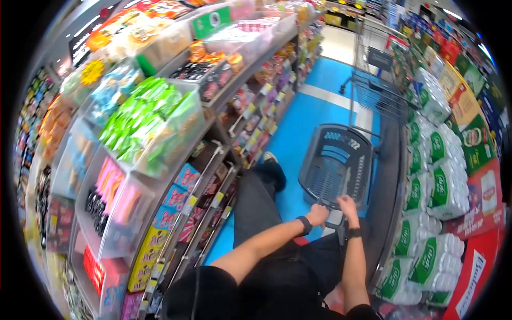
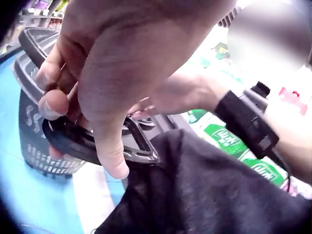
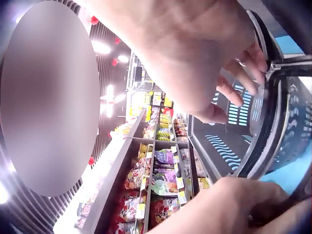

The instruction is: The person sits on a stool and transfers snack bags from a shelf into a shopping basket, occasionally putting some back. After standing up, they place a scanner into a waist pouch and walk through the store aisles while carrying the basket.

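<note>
A dark grey plastic shopping basket (image 1: 305, 178) with slotted walls stands on the blue floor ahead of the person's legs. At its near end, the left hand (image 1: 318, 214) holds the black basket handle (image 2: 73, 144), thumb on one side and curled fingers on the other. Close beside it is the right hand (image 1: 349, 208), black band on its wrist. In the right wrist view the right hand's fingers (image 3: 234, 92) extend loosely over the basket's near rim, with nothing gripped between them. The left hand (image 3: 231, 202) shows below them there.
Snack shelves with clear bins (image 1: 178, 120) line the left side. Shrink-wrapped can packs (image 1: 418, 234) are stacked along the right. A wire shopping cart (image 1: 376, 88) stands beyond the basket. The person's shoe (image 1: 270, 158) is close to the left shelf.
</note>
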Demonstrator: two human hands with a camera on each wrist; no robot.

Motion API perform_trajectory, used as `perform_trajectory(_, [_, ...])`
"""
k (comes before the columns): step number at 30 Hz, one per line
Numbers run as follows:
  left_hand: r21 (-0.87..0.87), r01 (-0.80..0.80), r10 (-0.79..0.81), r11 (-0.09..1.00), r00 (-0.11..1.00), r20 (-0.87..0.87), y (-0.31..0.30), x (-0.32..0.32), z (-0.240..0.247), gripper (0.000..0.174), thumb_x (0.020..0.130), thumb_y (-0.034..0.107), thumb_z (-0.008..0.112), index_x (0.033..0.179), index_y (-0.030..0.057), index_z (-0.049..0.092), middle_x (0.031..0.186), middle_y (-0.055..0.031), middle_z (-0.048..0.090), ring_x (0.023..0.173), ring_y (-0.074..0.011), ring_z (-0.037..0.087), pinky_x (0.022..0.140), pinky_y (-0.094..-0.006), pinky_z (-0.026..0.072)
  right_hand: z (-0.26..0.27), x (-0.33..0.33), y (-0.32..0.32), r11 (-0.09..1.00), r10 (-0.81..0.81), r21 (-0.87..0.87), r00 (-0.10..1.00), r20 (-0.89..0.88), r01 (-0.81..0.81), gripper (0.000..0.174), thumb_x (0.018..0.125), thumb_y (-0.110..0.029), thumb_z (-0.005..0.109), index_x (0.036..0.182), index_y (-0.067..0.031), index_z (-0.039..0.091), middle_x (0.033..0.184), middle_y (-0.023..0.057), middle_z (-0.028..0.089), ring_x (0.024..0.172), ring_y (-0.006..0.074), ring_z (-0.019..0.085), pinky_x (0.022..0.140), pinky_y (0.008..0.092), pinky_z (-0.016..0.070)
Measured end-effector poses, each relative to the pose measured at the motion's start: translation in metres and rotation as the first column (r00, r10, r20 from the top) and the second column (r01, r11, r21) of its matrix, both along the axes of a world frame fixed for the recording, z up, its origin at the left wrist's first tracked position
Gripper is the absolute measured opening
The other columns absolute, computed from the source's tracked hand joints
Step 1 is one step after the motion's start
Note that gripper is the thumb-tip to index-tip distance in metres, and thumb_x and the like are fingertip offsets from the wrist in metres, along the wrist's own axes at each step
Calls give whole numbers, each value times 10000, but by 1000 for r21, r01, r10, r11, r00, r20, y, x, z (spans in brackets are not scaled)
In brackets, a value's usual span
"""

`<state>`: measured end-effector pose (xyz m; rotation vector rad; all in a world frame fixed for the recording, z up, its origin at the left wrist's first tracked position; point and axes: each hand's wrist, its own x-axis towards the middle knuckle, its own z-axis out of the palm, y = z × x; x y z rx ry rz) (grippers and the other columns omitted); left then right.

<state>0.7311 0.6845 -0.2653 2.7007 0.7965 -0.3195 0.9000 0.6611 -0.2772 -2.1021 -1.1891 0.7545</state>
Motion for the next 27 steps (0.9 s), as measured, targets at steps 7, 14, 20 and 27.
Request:
perform_trajectory(7, [87, 10, -23, 996, 989, 145, 18, 5, -16, 407, 573, 446, 755, 701, 67, 681, 698, -97, 652, 708, -243, 659, 581, -342, 506, 45, 9, -12, 928, -319, -98, 904, 286, 359, 582, 736, -331, 621, 1210, -50, 434, 1278, 214, 385, 1169, 409, 378, 955, 478, 345])
perform_trajectory(14, [62, 23, -33, 998, 986, 164, 8, 15, -63, 306, 663, 416, 714, 681, 111, 687, 675, -56, 633, 659, -219, 648, 541, -334, 493, -8, 46, -10, 832, -501, -403, 829, -248, 382, 854, 730, -409, 656, 1287, 122, 285, 1051, 289, 561, 673, 309, 638, 607, 355, 554])
perform_trajectory(20, [-81, -116, 130, 990, 974, 188, 21, 34, -76, 112, 759, 153, 604, 823, 66, 636, 726, -93, 639, 686, -275, 647, 586, -392, 511, -68, 46, 34, 920, -148, -393, 915, -375, -13, 541, 731, -433, 675, 733, 101, 595, 598, 112, 573, 468, 208, 562, 457, 334, 453])
perform_trajectory(27, [-463, 117, -118, 879, 993, 26, 37, 1, -32, 271, 812, 245, 534, 889, -9, 587, 985, -222, 585, 856, -310, 619, 640, -428, 505, -87, 75, 95, 980, 17, -200, 1000, -13, -19, 765, 763, -469, 644, 1107, 172, 407, 911, 321, 591, 889, 413, 589, 757, 434, 470])
